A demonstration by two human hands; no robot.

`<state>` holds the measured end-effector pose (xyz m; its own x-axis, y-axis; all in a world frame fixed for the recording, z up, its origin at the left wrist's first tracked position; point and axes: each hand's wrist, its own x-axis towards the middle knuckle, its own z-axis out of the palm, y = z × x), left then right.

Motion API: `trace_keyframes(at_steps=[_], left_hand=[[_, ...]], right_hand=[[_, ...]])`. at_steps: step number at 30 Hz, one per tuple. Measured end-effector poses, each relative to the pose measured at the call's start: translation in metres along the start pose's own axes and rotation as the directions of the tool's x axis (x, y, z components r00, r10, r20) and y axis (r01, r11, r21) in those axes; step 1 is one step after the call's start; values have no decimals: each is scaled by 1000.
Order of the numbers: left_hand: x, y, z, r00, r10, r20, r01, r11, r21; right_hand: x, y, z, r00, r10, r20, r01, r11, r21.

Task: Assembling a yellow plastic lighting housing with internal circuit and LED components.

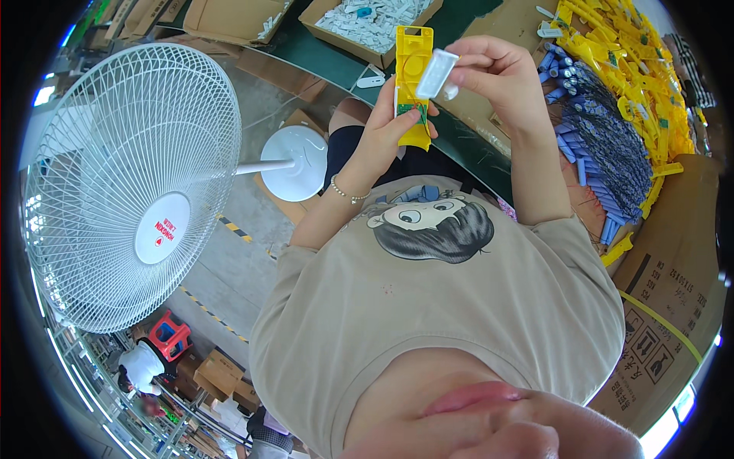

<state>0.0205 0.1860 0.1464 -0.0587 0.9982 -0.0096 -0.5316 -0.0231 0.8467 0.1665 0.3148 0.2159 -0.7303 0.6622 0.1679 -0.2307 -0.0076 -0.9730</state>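
Observation:
My left hand point(388, 124) grips a long yellow plastic housing point(414, 65) upright, thumb pressed near a small green circuit board point(419, 109) inside its lower part. Thin wires show by the board. In my right hand point(501, 76), thumb and fingers pinch a white rectangular plastic piece point(436, 75). That piece is tilted just right of the housing and overlaps its edge in view; whether they touch I cannot tell. A smaller white bit point(450, 92) shows under my right fingers. Near the table edge, left of the housing, lies a small white part point(371, 81).
To the right are piled blue cylinders point(585, 164) with dark wires, and beyond them many yellow housings point(650, 84). A cardboard box point(336, 44) of white parts stands ahead on the green table point(325, 67). A large white fan point(138, 183) stands at my left.

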Motion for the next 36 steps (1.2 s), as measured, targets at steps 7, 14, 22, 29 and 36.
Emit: trace_keyframes(at_steps=[7, 14, 22, 29, 36], left_hand=[[-1, -4, 1, 1000, -3, 10, 3, 1000, 10], [1, -7, 3, 999, 18, 32, -21, 997, 74], [-1, -10, -10, 1000, -18, -23, 20, 997, 75], [0, -11, -9, 996, -54, -65, 56, 998, 27], [2, -8, -9, 973, -220, 76, 222, 975, -24]], right_hand=[[1, 21, 18, 898, -407, -166, 212, 732, -647], [7, 48, 8, 851, -404, -336, 101, 753, -650], [7, 18, -15, 995, 93, 36, -41, 718, -695], [14, -12, -46, 591, 668, 453, -427, 735, -527], [6, 26, -22, 945, 89, 314, -133, 984, 122]])
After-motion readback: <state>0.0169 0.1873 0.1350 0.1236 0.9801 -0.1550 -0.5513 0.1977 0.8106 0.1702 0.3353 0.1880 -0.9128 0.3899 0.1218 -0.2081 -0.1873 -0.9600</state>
